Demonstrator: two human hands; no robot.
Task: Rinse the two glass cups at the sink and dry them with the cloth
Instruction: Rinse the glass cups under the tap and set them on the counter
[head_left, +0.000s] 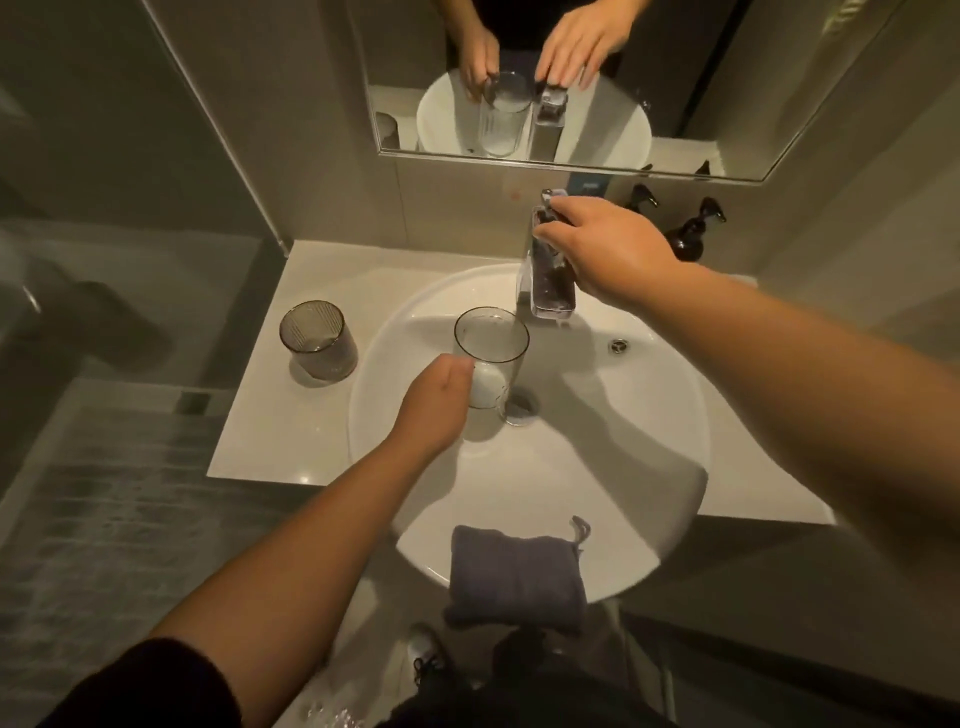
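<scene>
While the left hand (441, 397) grips a tall clear glass cup (491, 358) over the white round sink basin (649, 415), the right hand (608, 247) rests on top of the chrome lever faucet (545, 275), fingers curled over the lever. The cup's mouth sits just left of the spout, tilted slightly toward it; whether water is flowing cannot be told with certainty, though a faint streak shows below the spout. A second, shorter ribbed smoked-glass cup (318, 340) stands upright on the pale worktop (260, 441), left of the left hand and apart from it. A folded grey cloth (514, 571) hangs over the basin's near rim, below both hands.

Judgement: the rinse of the first cup is in hand; the second cup and all drying remain.

Notes for doing it well: open the lever gently for a moderate stream to limit splashing. Bring the cup's mouth squarely under the spout, keeping the glass off the chrome. Swirl, tip out over the drain (519, 405). A wet cup may slip, so the grip should stay firm and low on the wall.
</scene>
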